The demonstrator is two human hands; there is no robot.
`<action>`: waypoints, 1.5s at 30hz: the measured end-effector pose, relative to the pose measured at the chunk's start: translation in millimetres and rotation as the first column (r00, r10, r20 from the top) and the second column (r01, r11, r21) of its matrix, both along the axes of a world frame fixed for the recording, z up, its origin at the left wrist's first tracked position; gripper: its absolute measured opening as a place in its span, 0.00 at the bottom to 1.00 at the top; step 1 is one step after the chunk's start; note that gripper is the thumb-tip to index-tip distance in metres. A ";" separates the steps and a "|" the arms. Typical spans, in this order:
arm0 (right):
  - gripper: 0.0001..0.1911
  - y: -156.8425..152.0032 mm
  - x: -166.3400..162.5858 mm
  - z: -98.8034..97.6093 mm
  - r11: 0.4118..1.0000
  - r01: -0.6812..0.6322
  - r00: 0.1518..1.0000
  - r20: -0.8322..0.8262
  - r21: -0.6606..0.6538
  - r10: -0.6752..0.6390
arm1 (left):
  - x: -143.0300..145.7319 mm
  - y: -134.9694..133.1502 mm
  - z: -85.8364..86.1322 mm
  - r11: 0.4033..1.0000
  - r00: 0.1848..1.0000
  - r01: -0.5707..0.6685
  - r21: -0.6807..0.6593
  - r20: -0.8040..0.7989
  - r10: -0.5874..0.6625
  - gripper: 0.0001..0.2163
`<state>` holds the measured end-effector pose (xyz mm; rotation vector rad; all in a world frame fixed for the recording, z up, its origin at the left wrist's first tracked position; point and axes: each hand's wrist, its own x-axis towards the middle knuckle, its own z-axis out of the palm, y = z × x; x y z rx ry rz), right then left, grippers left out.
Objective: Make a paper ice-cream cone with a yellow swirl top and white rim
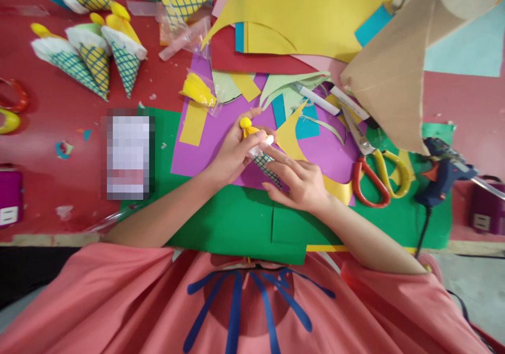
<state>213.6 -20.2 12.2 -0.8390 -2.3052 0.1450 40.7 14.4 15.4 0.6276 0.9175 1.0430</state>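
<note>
Between my hands is a small paper cone (pixel 265 165) with a blue-green lattice pattern, a white ruffled rim and a yellow piece with a round knob sticking out of its top. My left hand (pixel 236 149) is closed around its upper part, the thumb pressed on the white rim. Fingers of my right hand (pixel 298 178) reach across to the rim and the cone's side; they are stretched out, touching it. Purple paper (pixel 221 157) and green paper (pixel 224 214) lie beneath.
Finished-looking cones (pixel 124 62) lie at the upper left. Scissors (pixel 365 146), white markers (pixel 317 99), yellow scraps (pixel 193 125) and a blue glue gun (pixel 447 178) with a cord lie to the right and around. A blurred rectangle (pixel 128 154) is at left.
</note>
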 end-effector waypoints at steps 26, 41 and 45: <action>0.12 -0.2 1.6 0.2 1.000 0.001 1.000 -0.017 0.004 -0.001 | -0.1 -1.0 -0.2 1.000 1.000 -0.015 0.016 -0.001 0.015 0.24; 0.13 -0.9 3.4 -1.1 0.999 -0.038 0.999 -0.032 -0.024 0.037 | -0.9 0.1 -2.4 1.000 1.000 -0.017 0.010 -0.022 0.017 0.29; 0.13 -0.8 3.6 -1.4 0.999 -0.044 0.999 -0.034 -0.021 0.043 | -0.9 0.1 -2.0 1.000 1.000 -0.018 0.014 -0.015 0.018 0.30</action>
